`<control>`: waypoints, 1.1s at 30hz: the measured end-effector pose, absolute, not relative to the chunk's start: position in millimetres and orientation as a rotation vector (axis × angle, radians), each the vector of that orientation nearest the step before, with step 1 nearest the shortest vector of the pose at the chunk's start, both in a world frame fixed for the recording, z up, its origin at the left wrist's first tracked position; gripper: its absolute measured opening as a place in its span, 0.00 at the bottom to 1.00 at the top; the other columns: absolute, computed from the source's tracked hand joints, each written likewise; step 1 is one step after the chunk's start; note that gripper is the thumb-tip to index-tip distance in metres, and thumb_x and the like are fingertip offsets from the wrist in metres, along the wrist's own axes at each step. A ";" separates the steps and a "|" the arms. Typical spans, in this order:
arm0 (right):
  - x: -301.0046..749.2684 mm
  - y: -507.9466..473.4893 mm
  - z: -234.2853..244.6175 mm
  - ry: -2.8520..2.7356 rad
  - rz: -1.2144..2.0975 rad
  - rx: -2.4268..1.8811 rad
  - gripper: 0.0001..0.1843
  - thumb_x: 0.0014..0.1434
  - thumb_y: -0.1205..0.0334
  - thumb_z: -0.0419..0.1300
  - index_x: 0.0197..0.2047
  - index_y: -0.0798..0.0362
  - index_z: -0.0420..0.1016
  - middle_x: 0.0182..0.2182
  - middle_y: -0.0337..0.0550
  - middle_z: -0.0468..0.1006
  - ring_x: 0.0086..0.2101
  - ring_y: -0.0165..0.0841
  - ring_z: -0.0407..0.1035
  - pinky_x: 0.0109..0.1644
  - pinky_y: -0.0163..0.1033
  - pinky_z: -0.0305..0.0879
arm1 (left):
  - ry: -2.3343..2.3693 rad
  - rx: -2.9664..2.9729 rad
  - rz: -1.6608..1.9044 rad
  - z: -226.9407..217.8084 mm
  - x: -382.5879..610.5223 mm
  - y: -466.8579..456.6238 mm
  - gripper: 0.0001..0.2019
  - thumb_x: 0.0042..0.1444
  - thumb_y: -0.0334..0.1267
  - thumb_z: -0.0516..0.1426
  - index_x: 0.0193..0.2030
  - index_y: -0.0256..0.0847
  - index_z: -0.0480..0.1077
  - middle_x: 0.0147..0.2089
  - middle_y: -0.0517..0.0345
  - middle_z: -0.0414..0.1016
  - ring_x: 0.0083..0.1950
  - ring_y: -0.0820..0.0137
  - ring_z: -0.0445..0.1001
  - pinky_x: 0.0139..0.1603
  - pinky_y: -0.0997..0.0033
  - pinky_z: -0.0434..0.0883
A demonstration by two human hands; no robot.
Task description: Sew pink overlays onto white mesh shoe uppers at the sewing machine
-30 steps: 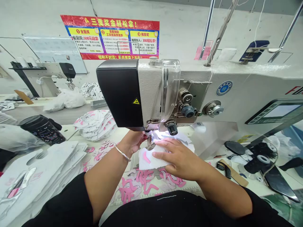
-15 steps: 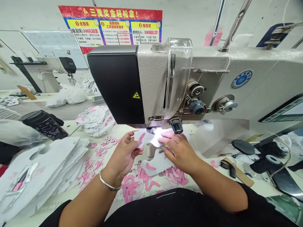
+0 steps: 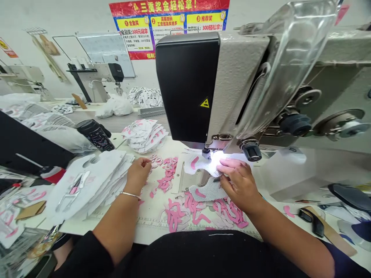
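My right hand [image 3: 239,179] holds a white fabric piece [image 3: 199,164] under the lit head of a sewing machine [image 3: 191,88]. A pink curved patch [image 3: 195,162] shows on the piece's left end. Below those fingers lies a grey-white cut piece [image 3: 203,192] with another pink patch; a small dark bit at the fingertips is unclear. My left hand [image 3: 139,172] is apart from the fabric, over the table beside loose pink pieces [image 3: 166,175]. Its fingers are curled together, and whatever they may hold is hidden.
Stacked white cut panels [image 3: 87,181] stand left of my left forearm. Behind are a round pile of pink-and-white pieces [image 3: 145,135] and a black patterned tumbler [image 3: 95,135]. More pink scraps [image 3: 176,214] lie near the front edge. Black-framed glasses [image 3: 311,220] rest at the right.
My left hand has let go of the fabric piece and moved left, to beside the pink pieces. My right hand stays on the fabric. The view has swung left.
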State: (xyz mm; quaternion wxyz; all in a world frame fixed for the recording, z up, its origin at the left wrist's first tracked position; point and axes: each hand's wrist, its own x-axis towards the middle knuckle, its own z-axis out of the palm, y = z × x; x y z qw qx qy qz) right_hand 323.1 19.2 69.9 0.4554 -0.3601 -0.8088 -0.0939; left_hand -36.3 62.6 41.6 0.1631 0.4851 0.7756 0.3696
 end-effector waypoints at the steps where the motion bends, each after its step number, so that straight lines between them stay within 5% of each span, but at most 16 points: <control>1: 323.3 19.8 68.2 -1.992 -0.242 -0.881 0.19 0.60 0.72 0.58 0.53 0.46 0.70 0.51 0.46 0.75 0.51 0.42 0.69 0.56 0.54 0.63 | 2.255 1.415 0.979 34.9 -43.0 64.0 0.12 0.52 0.44 0.56 0.39 0.42 0.73 0.29 0.56 0.74 0.25 0.67 0.69 0.27 0.67 0.64; 11: 324.8 23.0 60.7 -1.987 -0.279 -0.828 0.20 0.60 0.72 0.59 0.55 0.47 0.70 0.51 0.48 0.75 0.52 0.42 0.70 0.56 0.54 0.63 | 2.439 1.822 0.524 5.9 -53.3 86.9 0.15 0.55 0.40 0.54 0.46 0.44 0.78 0.47 0.46 0.77 0.53 0.50 0.71 0.51 0.53 0.63; 23: 326.6 25.3 58.9 -1.987 -0.243 -0.815 0.21 0.60 0.71 0.59 0.56 0.45 0.70 0.52 0.47 0.75 0.53 0.43 0.69 0.57 0.55 0.64 | 2.370 1.916 0.692 14.3 -41.8 82.2 0.06 0.53 0.37 0.57 0.29 0.41 0.75 0.44 0.46 0.74 0.54 0.50 0.68 0.55 0.50 0.60; 26: 326.4 22.7 63.0 -1.992 -0.210 -0.826 0.21 0.60 0.70 0.59 0.56 0.45 0.70 0.52 0.46 0.74 0.53 0.43 0.68 0.57 0.55 0.63 | 2.292 1.888 0.911 30.6 -29.0 71.0 0.06 0.56 0.38 0.56 0.32 0.41 0.74 0.47 0.47 0.74 0.53 0.54 0.70 0.55 0.55 0.64; 30: 323.2 10.2 75.5 -2.000 -0.156 -0.836 0.18 0.61 0.70 0.58 0.54 0.48 0.71 0.50 0.48 0.74 0.52 0.42 0.67 0.56 0.53 0.63 | 2.100 1.816 1.180 63.4 7.5 32.8 0.13 0.63 0.47 0.51 0.48 0.44 0.70 0.40 0.54 0.77 0.39 0.65 0.76 0.41 0.66 0.73; 33: 315.7 -5.1 87.7 -2.011 -0.042 -0.767 0.10 0.63 0.67 0.57 0.48 0.51 0.72 0.42 0.46 0.76 0.43 0.38 0.69 0.49 0.48 0.65 | 1.776 1.730 1.509 84.9 46.7 -5.6 0.12 0.56 0.45 0.61 0.46 0.47 0.73 0.41 0.56 0.79 0.39 0.64 0.77 0.42 0.65 0.74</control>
